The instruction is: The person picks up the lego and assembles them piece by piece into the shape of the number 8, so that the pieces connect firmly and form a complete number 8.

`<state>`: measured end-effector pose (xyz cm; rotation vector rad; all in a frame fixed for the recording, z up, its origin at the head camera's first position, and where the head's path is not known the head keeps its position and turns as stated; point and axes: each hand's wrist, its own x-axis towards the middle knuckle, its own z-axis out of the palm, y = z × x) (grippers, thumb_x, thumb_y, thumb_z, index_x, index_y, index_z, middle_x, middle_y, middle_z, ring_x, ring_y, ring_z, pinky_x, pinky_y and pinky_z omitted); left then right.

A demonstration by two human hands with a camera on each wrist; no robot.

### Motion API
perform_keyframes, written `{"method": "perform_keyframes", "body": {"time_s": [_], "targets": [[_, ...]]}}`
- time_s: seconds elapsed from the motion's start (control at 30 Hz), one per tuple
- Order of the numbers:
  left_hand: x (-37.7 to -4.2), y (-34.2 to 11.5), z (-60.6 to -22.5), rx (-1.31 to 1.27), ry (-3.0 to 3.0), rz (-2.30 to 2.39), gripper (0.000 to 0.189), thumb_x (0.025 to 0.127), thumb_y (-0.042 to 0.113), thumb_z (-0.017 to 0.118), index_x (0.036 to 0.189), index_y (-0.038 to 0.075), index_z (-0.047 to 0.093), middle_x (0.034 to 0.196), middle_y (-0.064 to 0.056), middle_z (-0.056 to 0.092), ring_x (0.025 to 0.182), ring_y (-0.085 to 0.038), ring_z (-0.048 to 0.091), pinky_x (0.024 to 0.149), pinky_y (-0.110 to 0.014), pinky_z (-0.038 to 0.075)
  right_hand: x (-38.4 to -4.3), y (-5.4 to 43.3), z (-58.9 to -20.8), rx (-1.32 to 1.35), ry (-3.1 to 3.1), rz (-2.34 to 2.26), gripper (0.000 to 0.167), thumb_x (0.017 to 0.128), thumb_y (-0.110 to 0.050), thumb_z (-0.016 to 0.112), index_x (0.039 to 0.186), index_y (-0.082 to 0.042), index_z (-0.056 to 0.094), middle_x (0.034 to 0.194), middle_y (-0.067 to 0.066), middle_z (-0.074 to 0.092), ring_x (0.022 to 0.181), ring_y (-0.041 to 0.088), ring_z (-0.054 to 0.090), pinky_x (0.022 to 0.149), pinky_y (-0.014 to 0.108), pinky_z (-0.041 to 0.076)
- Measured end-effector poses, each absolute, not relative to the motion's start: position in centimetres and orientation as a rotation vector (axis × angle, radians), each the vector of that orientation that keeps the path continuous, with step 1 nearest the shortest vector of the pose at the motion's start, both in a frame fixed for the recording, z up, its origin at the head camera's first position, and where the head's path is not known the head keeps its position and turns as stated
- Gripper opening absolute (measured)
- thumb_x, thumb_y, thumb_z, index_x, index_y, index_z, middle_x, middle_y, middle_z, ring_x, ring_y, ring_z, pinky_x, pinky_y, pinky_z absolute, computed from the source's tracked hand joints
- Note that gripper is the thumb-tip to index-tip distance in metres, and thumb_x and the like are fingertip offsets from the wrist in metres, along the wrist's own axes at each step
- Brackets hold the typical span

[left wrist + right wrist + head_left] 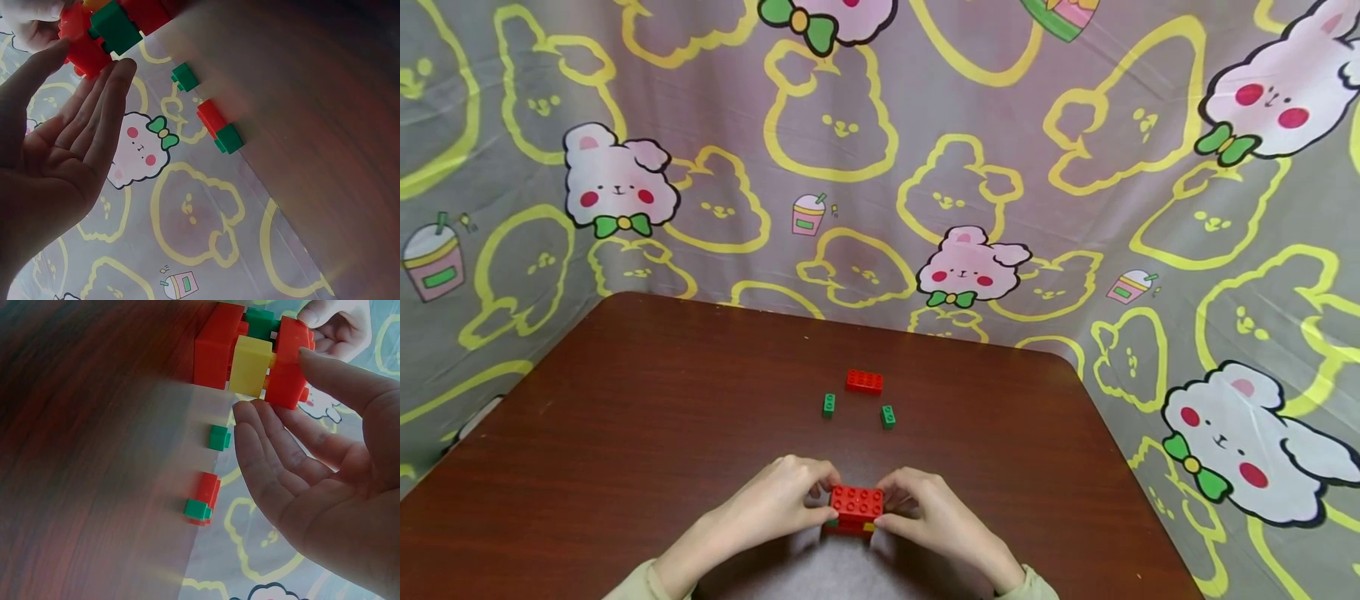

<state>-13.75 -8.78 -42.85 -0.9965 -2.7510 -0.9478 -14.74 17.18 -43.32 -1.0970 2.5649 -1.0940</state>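
"Where's the stack [857,502]?"
"On the table [662,417], studs up, long axis left to right."
"Fingers?"
"Left hand [775,502] and right hand [936,512] each clamp an end, thumb in front."
"Loose pieces?"
"Beyond it, one red brick [864,382], two green bricks [828,406]."
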Motion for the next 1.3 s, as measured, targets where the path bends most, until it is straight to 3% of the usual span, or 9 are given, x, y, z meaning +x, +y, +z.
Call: {"method": "perform_keyframes", "body": {"time_s": [0.5,1.3], "targets": [[-14.24,-9.06,-43.02,-1.064,-2.725,-1.119,0.022,0.079,0.015,0.083,0.091,0.006,0.067,0.081,-0.004,0.074,0.070,0.000,0.066,0.062,-0.016,0.054,-14.68,17.13,-43.38,-1.140,2.578,-1.083,0.023,0.090,-0.018,0.073,0.108,-0.005,0.065,0.097,0.005,0.070,0.084,0.007,0.068,0.074,0.022,0.058],[-14.42,-8.89,-43.05,-1.008,-2.751,-1.235,0.022,0.075,0.011,0.085,0.087,0.007,0.067,0.081,-0.005,0.076,0.070,-0.001,0.069,0.063,-0.012,0.053,-14.88,17.04,-43.48,-1.140,2.600,-1.057,0.023,0.089,-0.018,0.074,0.107,-0.005,0.066,0.096,0.005,0.071,0.084,0.005,0.068,0.074,0.021,0.057]]}}
